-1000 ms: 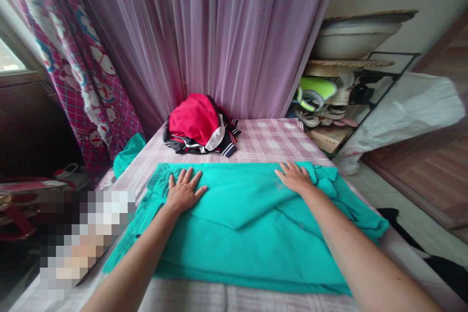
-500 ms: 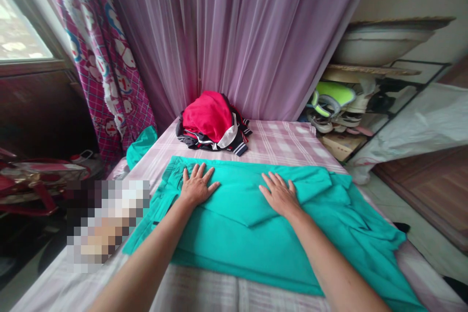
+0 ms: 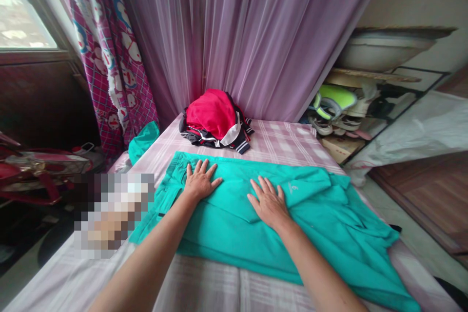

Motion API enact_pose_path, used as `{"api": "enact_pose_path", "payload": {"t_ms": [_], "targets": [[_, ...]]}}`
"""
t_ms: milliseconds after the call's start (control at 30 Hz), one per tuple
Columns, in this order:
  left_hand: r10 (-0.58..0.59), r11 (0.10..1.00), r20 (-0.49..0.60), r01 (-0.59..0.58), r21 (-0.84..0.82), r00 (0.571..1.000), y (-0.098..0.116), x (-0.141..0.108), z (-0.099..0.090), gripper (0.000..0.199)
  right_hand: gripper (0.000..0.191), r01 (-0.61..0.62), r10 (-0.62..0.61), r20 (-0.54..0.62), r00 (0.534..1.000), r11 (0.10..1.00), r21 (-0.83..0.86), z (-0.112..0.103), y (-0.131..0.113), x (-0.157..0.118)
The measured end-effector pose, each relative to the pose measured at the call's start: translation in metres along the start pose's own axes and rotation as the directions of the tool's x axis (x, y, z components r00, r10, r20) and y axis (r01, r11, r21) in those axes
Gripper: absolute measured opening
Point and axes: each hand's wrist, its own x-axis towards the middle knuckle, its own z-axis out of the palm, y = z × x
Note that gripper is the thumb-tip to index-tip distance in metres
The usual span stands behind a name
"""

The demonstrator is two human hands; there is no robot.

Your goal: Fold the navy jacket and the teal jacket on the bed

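Teal trousers (image 3: pixel 234 204) (garment type judged from the gathered waistband (image 3: pixel 168 177) and side pocket) are laid out across a plaid cloth (image 3: pixel 280 139), in front of the person. The waistband end is placed at left; at right, the fabric is bunched into loose folds and the near corner is angled toward the viewer. A small pale logo (image 3: pixel 294 187) is seen on the upper layer.

Grip: none. The left hand (image 3: pixel 200 183) is laid palm down, fingers spread, on the fabric just beside the waistband. The right hand (image 3: pixel 269 204) is likewise laid flat with fingers apart, near the middle and just left of the logo. No fabric is seen pinched by either hand.

Handling (judged): the fabric is taken to be light, limp, thin and rather smooth, so layers may be slid over one another; no fragility is expected. Creases should be flattened readily by palm pressure. The firmest hold is likely offered by the waistband corners, with the hem edges at right as counterpart; all layers should be pinched together.

A red-and-dark clothing bundle (image 3: pixel 212 114) is positioned beyond, apart from the trousers.
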Motion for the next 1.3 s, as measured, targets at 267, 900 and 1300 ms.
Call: {"api": "enact_pose_path", "payload": {"t_ms": [267, 900, 1300], "targets": [[0.007, 1.0, -0.021, -0.008, -0.025, 1.0, -0.001, 0.0, 0.001, 0.073, 0.057, -0.005, 0.007, -0.165, 0.986, 1.0, 0.016, -0.008, -0.001, -0.012], [-0.23, 0.972, -0.089, 0.234, 0.032, 0.969, -0.064, -0.005, -0.018, 0.078, 0.056, -0.044, 0.044, -0.02, 0.999, 0.999, 0.018, -0.001, -0.007, -0.018], [-0.269, 0.963, 0.057, 0.27, -0.014, 0.961, -0.071, -0.001, -0.02, 0.076, 0.057, -0.032, 0.034, -0.05, 0.998, 0.999, 0.045, 0.0, -0.006, -0.018]]}}
